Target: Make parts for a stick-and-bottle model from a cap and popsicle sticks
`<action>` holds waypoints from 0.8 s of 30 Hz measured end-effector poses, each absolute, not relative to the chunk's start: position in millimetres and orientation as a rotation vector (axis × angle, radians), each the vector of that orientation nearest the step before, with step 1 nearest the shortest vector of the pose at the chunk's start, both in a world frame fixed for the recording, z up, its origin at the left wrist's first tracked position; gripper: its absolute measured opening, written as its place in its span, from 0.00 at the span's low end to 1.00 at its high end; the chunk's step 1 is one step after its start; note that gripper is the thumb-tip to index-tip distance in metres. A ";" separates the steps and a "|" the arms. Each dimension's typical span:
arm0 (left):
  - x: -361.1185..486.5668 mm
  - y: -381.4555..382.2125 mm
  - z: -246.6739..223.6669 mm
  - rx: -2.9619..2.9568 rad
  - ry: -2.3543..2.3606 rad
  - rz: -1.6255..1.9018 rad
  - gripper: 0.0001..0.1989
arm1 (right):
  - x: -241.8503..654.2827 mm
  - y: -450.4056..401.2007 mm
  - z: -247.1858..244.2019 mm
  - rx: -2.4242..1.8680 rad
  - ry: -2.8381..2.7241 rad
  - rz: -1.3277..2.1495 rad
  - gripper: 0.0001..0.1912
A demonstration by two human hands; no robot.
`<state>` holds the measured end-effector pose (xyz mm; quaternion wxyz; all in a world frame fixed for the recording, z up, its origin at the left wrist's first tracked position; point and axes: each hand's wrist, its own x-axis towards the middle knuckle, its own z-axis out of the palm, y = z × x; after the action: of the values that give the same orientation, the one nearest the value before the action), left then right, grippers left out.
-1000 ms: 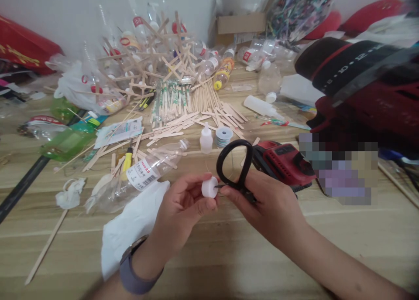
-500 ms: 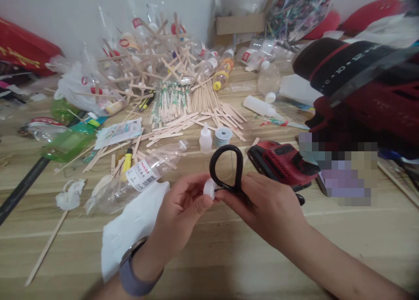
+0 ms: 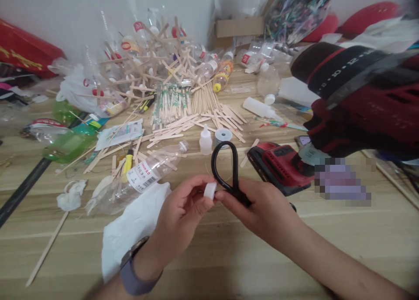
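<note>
Between the thumb and fingers of my left hand (image 3: 183,213) is a white bottle cap (image 3: 210,190), pinched with its side toward me. My right hand (image 3: 265,204) is closed around black-handled scissors (image 3: 225,145); one loop stands up above the fingers, and the blades are mostly hidden. The fingertips of both hands meet at the cap's right edge. Just beyond them stand a small white dropper bottle (image 3: 206,142) and a spool of thread (image 3: 223,136). A clear plastic bottle (image 3: 140,178) with a white label lies left of my left hand, over a white paper sheet (image 3: 131,234).
A red and black cordless drill (image 3: 360,95) looms large at the right, its battery (image 3: 278,167) near my right hand. Wooden sticks (image 3: 206,97) and plastic bottles pile up at the back. A craft stick with a white wad (image 3: 72,195) lies at left.
The scissors' upper loop has turned and looks narrower, and my right hand has shifted slightly. The cap has tilted a little in my left fingers.
</note>
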<state>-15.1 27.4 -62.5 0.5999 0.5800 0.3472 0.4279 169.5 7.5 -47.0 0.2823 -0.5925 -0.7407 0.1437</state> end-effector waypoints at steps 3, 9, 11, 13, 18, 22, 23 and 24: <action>-15.7 28.1 -62.3 1.422 0.819 1.016 0.12 | 168.4 6.9 -46.8 -1.626 -1.902 0.587 0.24; -16.4 29.8 -60.8 1.494 0.810 1.044 0.13 | 163.8 10.9 -40.9 -1.526 -1.753 0.939 0.23; -15.6 30.4 -60.9 1.429 0.808 1.044 0.12 | 163.7 11.9 -40.0 -1.498 -1.739 0.999 0.23; -14.2 31.2 -61.7 1.332 0.804 1.026 0.11 | 164.8 11.6 -40.6 -1.518 -1.770 0.901 0.22; -11.5 32.5 -63.9 1.156 0.739 1.010 0.10 | 168.6 8.0 -45.9 -1.497 -1.961 0.344 0.21; -11.7 31.4 -63.4 1.214 0.781 1.018 0.10 | 167.9 8.9 -49.6 -1.528 -1.992 0.254 0.24; -12.1 30.8 -63.2 1.250 0.799 1.025 0.10 | 167.4 9.4 -50.0 -1.553 -1.977 0.294 0.24; -12.6 30.3 -63.1 1.294 0.814 1.032 0.10 | 166.7 9.8 -49.9 -1.574 -1.958 0.354 0.24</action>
<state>-12.6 30.3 -63.1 0.6041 0.5590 0.3518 0.4459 166.7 9.8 -49.9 0.2977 -0.5923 -0.7368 0.1333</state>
